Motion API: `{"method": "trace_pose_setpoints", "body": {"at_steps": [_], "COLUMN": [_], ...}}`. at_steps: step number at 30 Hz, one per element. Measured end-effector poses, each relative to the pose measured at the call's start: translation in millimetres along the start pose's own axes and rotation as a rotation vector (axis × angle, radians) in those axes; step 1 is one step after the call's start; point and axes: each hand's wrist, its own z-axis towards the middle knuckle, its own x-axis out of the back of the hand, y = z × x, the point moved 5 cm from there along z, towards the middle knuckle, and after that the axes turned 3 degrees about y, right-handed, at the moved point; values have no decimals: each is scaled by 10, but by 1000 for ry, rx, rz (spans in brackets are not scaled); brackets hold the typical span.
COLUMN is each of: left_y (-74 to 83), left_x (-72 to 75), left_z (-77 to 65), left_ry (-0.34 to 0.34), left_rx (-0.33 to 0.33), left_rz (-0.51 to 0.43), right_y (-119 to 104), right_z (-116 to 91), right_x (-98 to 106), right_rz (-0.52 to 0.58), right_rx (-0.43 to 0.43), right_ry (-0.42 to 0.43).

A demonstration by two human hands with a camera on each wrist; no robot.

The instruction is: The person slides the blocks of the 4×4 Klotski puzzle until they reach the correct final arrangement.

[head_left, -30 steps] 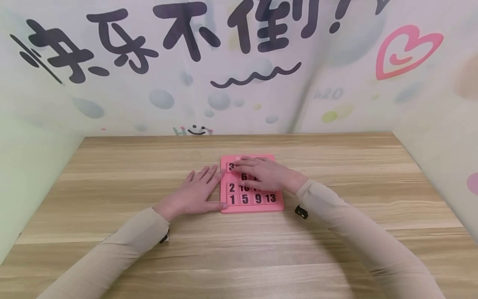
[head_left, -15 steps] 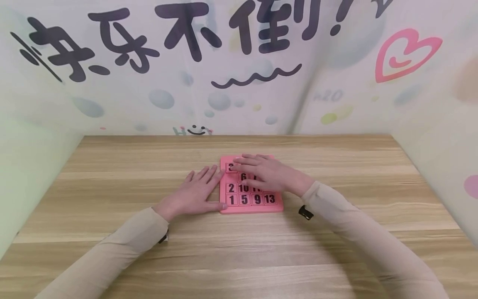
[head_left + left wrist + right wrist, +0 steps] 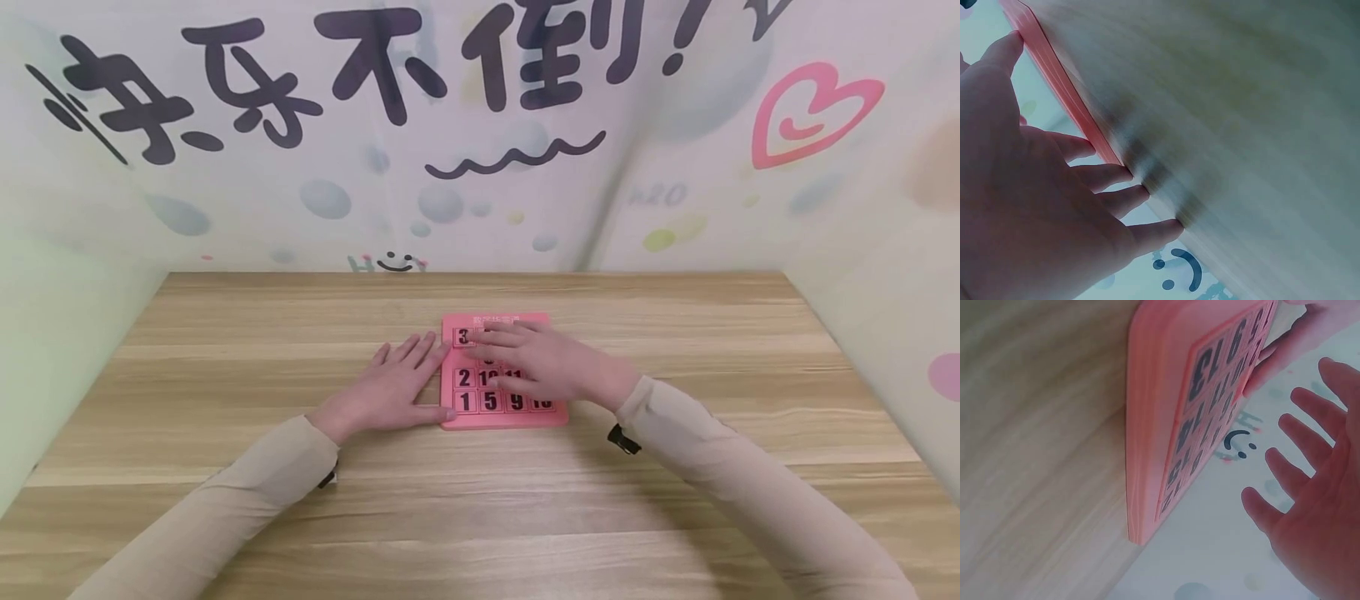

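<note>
A pink sliding number puzzle (image 3: 504, 421) lies flat on the table, its square tiles printed with black numbers. Tiles 3, 2, 1, 5 and 9 can be read in the head view, and a gap shows in the left column between 3 and 2. My left hand (image 3: 386, 392) rests on the table with spread fingers, its thumb and index finger touching the puzzle's left edge. Above the puzzle is my right hand (image 3: 558, 358), fingers extended and covering the upper right tiles. In the right wrist view this hand (image 3: 1316, 487) stands apart from the tiles and holds nothing.
The wood-grain table (image 3: 450, 517) ends at a white back wall (image 3: 262, 200) with dark lettering and a pink heart. Side walls stand at left and right. Black wrist devices show under both sleeves.
My right hand has drawn back slightly toward the right and nearer to me, lifting off the tiles and uncovering the puzzle's top lettering. The left hand stays where it was.
</note>
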Motion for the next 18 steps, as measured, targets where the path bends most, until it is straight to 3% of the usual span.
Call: {"method": "trace_pose_setpoints", "body": {"at_steps": [18], "left_y": [-15], "left_x": [-15], "left_z": [13], "left_ry": [0], "left_rx": [-1], "left_rz": [14], "right_y": [-119], "right_z": [-109], "right_x": [-138], "right_rz": [33], "right_rx": [42], "right_ry": [-10]}}
